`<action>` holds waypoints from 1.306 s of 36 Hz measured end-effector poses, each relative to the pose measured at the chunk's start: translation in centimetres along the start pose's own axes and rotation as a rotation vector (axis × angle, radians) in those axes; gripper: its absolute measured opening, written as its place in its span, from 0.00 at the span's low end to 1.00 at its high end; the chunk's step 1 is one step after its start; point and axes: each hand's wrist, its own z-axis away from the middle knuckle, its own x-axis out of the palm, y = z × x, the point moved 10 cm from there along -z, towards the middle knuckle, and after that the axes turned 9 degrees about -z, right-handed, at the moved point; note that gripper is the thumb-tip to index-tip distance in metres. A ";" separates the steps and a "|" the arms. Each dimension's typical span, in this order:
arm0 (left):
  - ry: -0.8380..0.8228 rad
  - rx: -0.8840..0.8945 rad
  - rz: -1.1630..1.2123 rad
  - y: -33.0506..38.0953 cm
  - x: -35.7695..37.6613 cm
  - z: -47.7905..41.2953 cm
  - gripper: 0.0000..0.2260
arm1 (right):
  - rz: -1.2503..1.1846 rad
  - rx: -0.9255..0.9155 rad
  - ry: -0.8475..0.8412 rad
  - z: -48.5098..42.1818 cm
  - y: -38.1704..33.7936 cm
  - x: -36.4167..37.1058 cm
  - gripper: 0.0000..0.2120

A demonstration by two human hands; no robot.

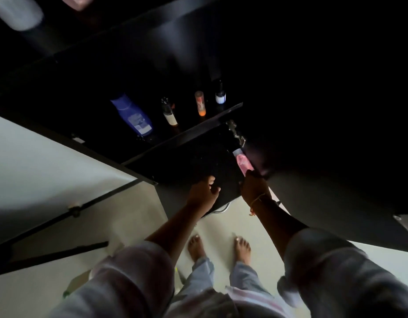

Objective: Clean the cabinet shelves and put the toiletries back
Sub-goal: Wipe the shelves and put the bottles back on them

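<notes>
The cabinet interior (313, 65) is so dark that its back wall and right side cannot be made out, and the labels on the 4 bottles (169, 115) on the shelf are too small to read. The lower end of the pink tube (242, 162) is hidden inside the right hand (253, 188), and the shadow there swallows whatever it rests against. At the top left a pale blurred shape (17, 12) and a pinkish one (77, 1) are cut off by the edge; I cannot tell what they are.

Right hand (253, 187) clenched, left hand (203, 191) loosely spread, both reaching forward.
</notes>
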 end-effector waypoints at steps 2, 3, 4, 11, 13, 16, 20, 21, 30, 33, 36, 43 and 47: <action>-0.005 0.004 -0.029 -0.7 0.4 -0.3 0.18 | 0.027 0.023 -0.024 -0.8 0.2 0.8 0.19; -0.008 0.006 -0.041 -1.0 0.5 -0.4 0.18 | 0.031 0.033 -0.030 -1.2 0.4 1.2 0.20; -0.013 0.007 -0.049 -1.4 0.6 -0.5 0.18 | 0.044 0.040 -0.044 -1.5 0.5 1.6 0.21; -0.023 0.006 -0.096 -3.3 0.3 -0.9 0.17 | 0.019 0.152 -0.080 -3.5 1.7 3.0 0.17; -0.028 0.004 -0.097 -3.6 0.1 -1.0 0.17 | 0.021 0.153 -0.057 -3.3 1.5 2.7 0.18; -0.028 0.013 -0.099 -3.6 -0.1 -1.1 0.17 | 0.136 0.054 0.044 -3.0 0.6 1.5 0.17; -0.035 0.018 -0.093 -3.3 -0.3 -0.9 0.17 | 0.161 -0.029 0.046 -1.5 -0.6 1.5 0.15; -0.033 0.021 -0.093 -3.2 -0.4 -0.9 0.17 | 0.152 -0.014 0.032 -1.2 -0.6 1.6 0.15; 0.081 0.081 -0.172 -2.0 -3.5 1.0 0.23 | 0.000 -0.038 0.011 1.9 -2.5 0.4 0.11; 0.158 0.129 -0.249 -1.2 -5.5 2.5 0.28 | -0.017 -0.115 0.066 3.6 -4.1 -1.9 0.10; 0.239 0.174 -0.266 -0.2 -7.7 4.0 0.30 | -0.071 -0.193 0.095 5.2 -5.8 -4.6 0.10; 0.489 0.293 -0.170 4.0 -14.1 8.8 0.16 | -0.146 -0.407 0.184 8.1 -9.8 -11.0 0.09; 0.649 0.331 -0.088 7.0 -19.1 12.1 0.12 | -0.263 -0.586 0.256 10.8 -12.8 -15.7 0.09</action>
